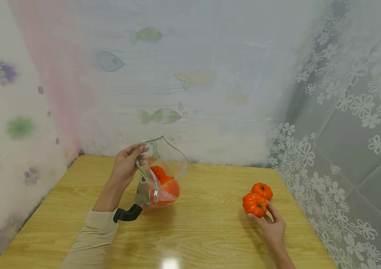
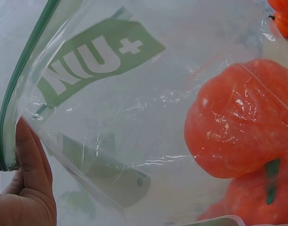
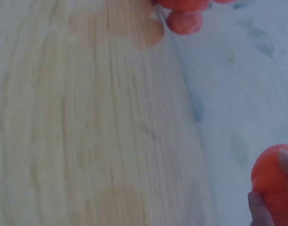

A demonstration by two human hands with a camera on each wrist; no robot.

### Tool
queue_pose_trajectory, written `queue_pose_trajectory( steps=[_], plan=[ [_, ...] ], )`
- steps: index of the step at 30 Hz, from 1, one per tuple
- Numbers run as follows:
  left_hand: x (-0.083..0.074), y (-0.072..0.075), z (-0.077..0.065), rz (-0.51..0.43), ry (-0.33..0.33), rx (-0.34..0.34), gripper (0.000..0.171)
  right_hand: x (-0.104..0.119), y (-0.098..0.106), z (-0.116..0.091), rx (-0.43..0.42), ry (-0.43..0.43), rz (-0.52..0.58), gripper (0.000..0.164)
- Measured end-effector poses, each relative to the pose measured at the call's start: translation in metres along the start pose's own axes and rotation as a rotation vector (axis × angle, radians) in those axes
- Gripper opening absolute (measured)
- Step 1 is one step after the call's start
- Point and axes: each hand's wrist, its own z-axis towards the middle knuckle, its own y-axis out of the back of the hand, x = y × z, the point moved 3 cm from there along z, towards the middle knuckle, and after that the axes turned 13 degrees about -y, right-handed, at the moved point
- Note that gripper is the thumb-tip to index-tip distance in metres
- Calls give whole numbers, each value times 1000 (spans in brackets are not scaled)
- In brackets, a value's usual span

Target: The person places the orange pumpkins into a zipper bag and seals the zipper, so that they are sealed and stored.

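At the left, a pale sheet with blurred flower shapes is standing beside the wooden table. A beige sleeve is covering the left forearm, and a black bracket is jutting out at that wrist. The left hand is pinching the left side of the rim of a clear zip bag, whose mouth is gaping. Inside the bag, orange pumpkins are resting low down, and a white slider is hanging at the near edge of the mouth. Beyond, a fish-printed sheet is lining the far side. Toward the right, well apart from the bag, the right hand is gripping a small pumpkin between thumb and fingers, while another pumpkin is sitting just beyond it. Farther right, white flowers are patterning a grey surface.
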Motion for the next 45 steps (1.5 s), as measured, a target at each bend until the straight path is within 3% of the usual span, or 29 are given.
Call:
queue_pose_trajectory(
  steps=[7,16,23,37,45],
  plan=[
    [-1,-2,0,-11,-3,-2,11,-2,-20,-10,54,-23,45,90],
    [0,-2,-1,-4,-6,16,13,-12,-41,-22,41,-100,114,92],
    [1,-2,-2,-4,-8,29,15,-17,-56,-30,70,-107,136,92],
    [2,-3,-5,-3,-9,44,14,-10,-85,-49,172,-29,78,88],
    [2,-4,-6,-2,-14,47,14,-1,-98,-53,320,75,63,86]
  ],
)
